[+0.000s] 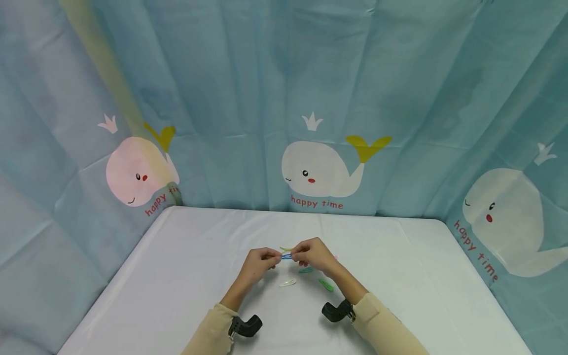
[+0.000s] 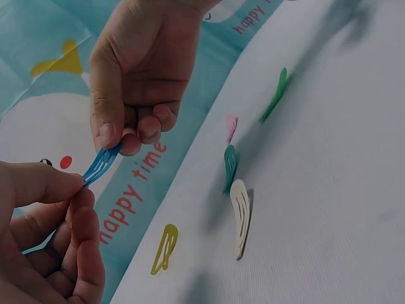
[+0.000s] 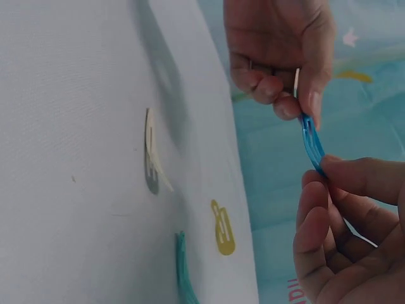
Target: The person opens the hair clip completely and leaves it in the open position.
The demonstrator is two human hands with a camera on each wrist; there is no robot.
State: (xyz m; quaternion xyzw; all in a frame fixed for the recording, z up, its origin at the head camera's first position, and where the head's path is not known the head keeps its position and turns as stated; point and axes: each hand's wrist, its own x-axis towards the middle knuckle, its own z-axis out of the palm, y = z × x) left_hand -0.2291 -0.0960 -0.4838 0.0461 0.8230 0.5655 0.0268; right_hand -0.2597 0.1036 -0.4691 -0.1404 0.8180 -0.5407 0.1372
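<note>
Blue hairclip [image 1: 286, 256], ends in left grip [image 1: 258, 264], right grip [image 1: 314, 255]

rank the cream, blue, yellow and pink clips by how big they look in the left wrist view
Largest to smallest, by what shows:
1. cream clip
2. yellow clip and blue clip, unranked: they look close, and the blue one's ends are covered
3. pink clip

Head: from above, farthest back, facing forward and down over tabletop [image 1: 164, 286] and curtain [image 1: 248, 74].
Left wrist: close up, past the left hand [image 2: 47, 218] toward the right hand [image 2: 142, 63].
Right wrist: close up, past the right hand toward the left.
Both wrists share: hands, blue clip [image 2: 102, 166].
</note>
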